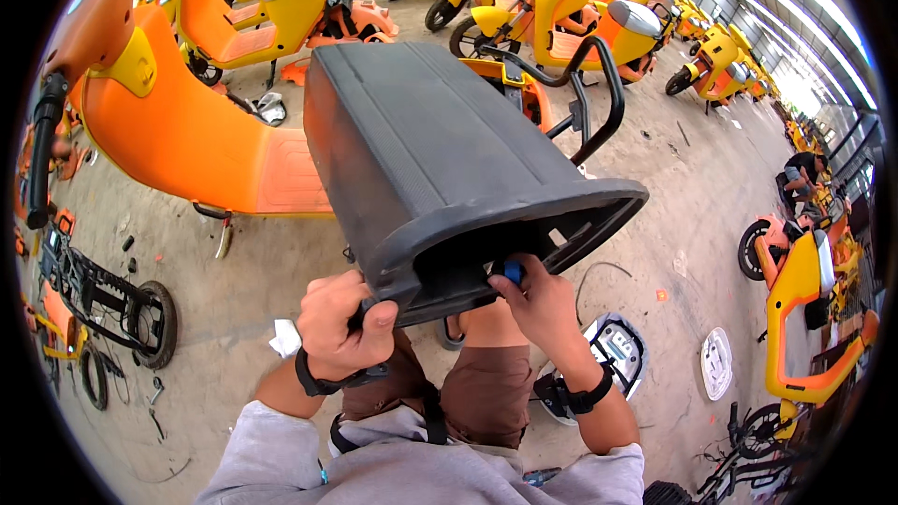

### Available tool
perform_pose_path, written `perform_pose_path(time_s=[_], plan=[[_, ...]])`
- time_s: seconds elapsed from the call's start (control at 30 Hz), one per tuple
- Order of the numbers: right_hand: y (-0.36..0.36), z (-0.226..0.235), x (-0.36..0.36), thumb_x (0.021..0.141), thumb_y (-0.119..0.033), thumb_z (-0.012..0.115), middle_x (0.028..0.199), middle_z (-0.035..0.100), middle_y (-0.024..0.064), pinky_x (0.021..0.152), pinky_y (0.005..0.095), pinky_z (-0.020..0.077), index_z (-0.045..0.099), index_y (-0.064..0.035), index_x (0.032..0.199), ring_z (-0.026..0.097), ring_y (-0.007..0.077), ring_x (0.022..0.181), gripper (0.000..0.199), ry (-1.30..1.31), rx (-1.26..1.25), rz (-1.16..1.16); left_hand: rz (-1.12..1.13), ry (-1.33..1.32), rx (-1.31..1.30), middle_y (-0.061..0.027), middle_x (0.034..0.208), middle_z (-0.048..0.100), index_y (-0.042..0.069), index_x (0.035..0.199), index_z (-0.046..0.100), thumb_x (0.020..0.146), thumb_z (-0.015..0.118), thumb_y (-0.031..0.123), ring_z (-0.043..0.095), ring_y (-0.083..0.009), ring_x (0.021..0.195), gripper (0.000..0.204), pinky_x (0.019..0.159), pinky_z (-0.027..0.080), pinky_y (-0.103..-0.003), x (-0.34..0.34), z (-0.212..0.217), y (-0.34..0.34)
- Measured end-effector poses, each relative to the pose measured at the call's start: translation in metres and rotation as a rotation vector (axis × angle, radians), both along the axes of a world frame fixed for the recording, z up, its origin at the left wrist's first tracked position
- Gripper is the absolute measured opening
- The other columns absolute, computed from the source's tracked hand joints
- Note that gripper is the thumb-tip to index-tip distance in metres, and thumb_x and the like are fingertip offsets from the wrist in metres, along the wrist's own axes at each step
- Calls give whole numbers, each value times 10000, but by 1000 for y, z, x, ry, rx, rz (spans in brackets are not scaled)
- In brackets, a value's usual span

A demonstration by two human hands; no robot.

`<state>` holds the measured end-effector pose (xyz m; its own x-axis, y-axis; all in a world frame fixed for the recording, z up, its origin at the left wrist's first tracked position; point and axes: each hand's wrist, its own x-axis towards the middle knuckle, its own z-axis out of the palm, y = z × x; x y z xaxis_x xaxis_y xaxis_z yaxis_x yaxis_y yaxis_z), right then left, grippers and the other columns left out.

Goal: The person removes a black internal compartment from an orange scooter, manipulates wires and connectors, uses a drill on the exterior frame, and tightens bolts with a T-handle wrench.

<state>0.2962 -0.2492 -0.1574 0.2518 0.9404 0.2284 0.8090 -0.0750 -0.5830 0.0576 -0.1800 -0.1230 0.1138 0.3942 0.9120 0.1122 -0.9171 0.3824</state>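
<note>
A dark grey plastic storage bucket (430, 131), probably a scooter's under-seat bin, is tilted in front of me with its open mouth facing my body. My left hand (341, 327) is closed around the left corner of its rim, thumb on top. My right hand (535, 304) reaches into the mouth at the lower edge, thumb and fingers pinching a small blue piece (513, 271); its kind is too small to tell. Behind the bucket stands an orange and yellow scooter (168, 136) with a black grab rail (613, 84). The bucket hides the scooter's seat area.
White shell parts (716, 365) lie on the concrete floor to the right. At left, a stripped black frame with a wheel (154, 323) rests among loose pieces. Rows of yellow scooters (552, 0) fill the back. A person (800, 173) crouches at far right beside another scooter (795, 318).
</note>
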Motion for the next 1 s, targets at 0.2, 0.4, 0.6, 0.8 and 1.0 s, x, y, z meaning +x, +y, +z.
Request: perform_pose_path(time_s=[0.2, 0.4, 0.6, 0.8, 1.0], plan=[[-2, -8, 16, 860, -311, 705, 579, 583, 172, 477, 392, 453, 623, 5, 1076, 606, 355, 534, 391, -30, 83, 155, 72, -15, 2, -107, 624, 579, -9, 778, 556, 924, 649, 317, 504, -227, 448, 369, 454, 395, -301, -14, -23, 6], [-14, 3, 7, 878, -323, 685, 586, 600, 167, 486, 388, 473, 622, 17, 1081, 619, 354, 541, 402, 141, -4, 65, 211, -95, -95, -102, 709, 650, -8, 863, 604, 934, 623, 394, 561, -189, 559, 408, 532, 431, -271, -23, -46, 7], [-20, 1, 6, 861, -339, 710, 583, 624, 70, 465, 319, 471, 622, -13, 1060, 624, 241, 489, 391, -101, 136, -10, 204, -149, -103, -95, 687, 646, -12, 885, 610, 941, 619, 379, 559, -176, 555, 395, 527, 433, -264, -15, -51, 7], [-26, -19, 2, 813, -269, 748, 638, 583, 28, 461, 282, 451, 638, -77, 1093, 609, 204, 541, 357, -385, 372, -28, 196, -99, -82, -103, 723, 673, -14, 897, 610, 940, 625, 362, 581, -192, 566, 379, 559, 458, -273, -8, -41, 0], [-23, -14, 2, 796, -193, 729, 746, 553, 51, 474, 297, 453, 623, -57, 1151, 574, 200, 643, 395, -495, 451, 45, 186, -104, -59, -105, 728, 677, -17, 906, 614, 942, 622, 357, 597, -198, 573, 376, 562, 463, -287, -9, -44, -1]])
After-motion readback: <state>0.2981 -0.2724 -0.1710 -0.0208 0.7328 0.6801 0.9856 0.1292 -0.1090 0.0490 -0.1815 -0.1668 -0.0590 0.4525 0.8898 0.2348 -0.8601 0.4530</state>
